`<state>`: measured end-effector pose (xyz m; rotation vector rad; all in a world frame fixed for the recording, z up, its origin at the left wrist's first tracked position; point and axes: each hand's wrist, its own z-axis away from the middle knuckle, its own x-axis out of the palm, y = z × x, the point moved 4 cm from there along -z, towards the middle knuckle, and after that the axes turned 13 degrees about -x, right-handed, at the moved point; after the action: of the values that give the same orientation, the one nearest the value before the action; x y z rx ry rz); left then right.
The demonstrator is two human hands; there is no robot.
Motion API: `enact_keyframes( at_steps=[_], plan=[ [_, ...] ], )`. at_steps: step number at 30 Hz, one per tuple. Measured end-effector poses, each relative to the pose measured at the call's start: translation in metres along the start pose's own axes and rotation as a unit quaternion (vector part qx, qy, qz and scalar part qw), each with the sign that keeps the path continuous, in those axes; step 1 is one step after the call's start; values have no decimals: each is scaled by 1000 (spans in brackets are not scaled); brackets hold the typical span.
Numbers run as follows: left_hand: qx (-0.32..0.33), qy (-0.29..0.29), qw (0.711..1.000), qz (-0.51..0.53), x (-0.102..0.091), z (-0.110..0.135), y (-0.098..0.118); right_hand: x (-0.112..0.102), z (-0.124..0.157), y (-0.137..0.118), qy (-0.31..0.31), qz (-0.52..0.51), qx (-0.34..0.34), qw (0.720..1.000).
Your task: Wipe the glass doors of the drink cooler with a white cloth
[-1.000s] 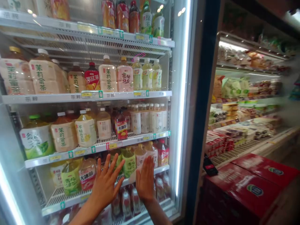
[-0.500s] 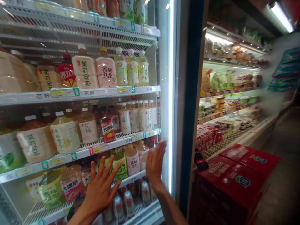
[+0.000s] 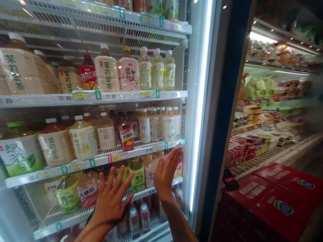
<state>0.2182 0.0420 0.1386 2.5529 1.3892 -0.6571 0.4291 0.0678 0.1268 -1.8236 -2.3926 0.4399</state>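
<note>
My left hand [image 3: 111, 198] is raised with its fingers spread, holding nothing. To its right, my right hand [image 3: 165, 176] is upright, seen from the side, fingers stretched out and close together. Both hands are in front of a lit drinks fridge; specks of reflected light suggest glass, and whether either palm touches it I cannot tell. Behind the hands a lower shelf bears a green tea bottle [image 3: 137, 176] and a pink-labelled bottle [image 3: 88, 192]. Above them stands a small bottle with a red and yellow label [image 3: 126, 136]. A pale smear behind the right fingers is unclear.
More bottled teas, such as a pink bottle [image 3: 129, 72], fill the upper shelves. A bright light strip [image 3: 200, 111] and a dark frame [image 3: 224, 117] edge the fridge. Farther right are red cartons [image 3: 267, 195], a dark device [image 3: 230, 178] and a chilled shelf with packaged food [image 3: 262, 148].
The view has swung left, so the fridge and the shelves shift rightward in it. Both hands stay raised in much the same pose.
</note>
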Motion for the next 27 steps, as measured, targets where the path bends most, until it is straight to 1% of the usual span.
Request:
enact_keyframes(
  at_steps=[1, 2, 3, 6, 7, 8, 9, 11, 13, 14, 15, 16, 18, 20, 21, 22, 26, 27],
  plan=[
    [-4, -1, 1000, -1, -4, 2, -5, 4, 0, -9, -7, 1, -11, 1000],
    [-9, -1, 1000, -2, -7, 6, -11, 7, 11, -20, -18, 2, -25, 1000],
    [-14, -2, 1000, -5, -11, 9, -17, 11, 31, -34, -31, 2, -43, 999],
    [-32, -3, 999, -15, -23, 22, -38, 23, 105, -80, -83, -20, -108, 990],
    [-39, -5, 999, -18, -28, 25, -46, 25, 118, -92, -92, -25, -117, 989],
    [-45, -8, 999, -21, -32, 29, -54, 27, 121, -103, -96, -29, -117, 988],
    [-52, -10, 998, -24, -37, 32, -62, 29, 113, -112, -97, -31, -108, 989],
    [-71, -11, 997, -32, -48, 38, -77, 30, 76, -128, -81, -35, -90, 992],
    [-92, -7, 995, -41, -59, 44, -91, 32, 39, -145, -72, -43, -100, 991],
    [-102, -3, 994, -44, -65, 48, -97, 34, 31, -153, -69, -42, -118, 990],
    [-111, 0, 993, -48, -69, 51, -103, 35, 33, -162, -69, -38, -144, 986],
    [-120, 5, 991, -51, -74, 56, -109, 36, 44, -171, -73, -32, -178, 981],
    [-134, 14, 989, -58, -81, 65, -120, 40, 84, -188, -87, -22, -248, 965],
    [-145, 20, 987, -66, -88, 73, -130, 44, 117, -202, -95, -13, -281, 955],
    [-149, 23, 986, -73, -90, 77, -135, 47, 123, -211, -98, -11, -283, 954],
    [-153, 26, 985, -81, -93, 80, -139, 51, 122, -220, -101, -13, -281, 954],
    [-180, 16, 977, -115, -98, 92, -152, 62, 78, -262, -128, -30, -295, 947],
    [-186, 12, 975, -120, -98, 96, -155, 63, 74, -268, -129, -30, -302, 944]
  ],
)
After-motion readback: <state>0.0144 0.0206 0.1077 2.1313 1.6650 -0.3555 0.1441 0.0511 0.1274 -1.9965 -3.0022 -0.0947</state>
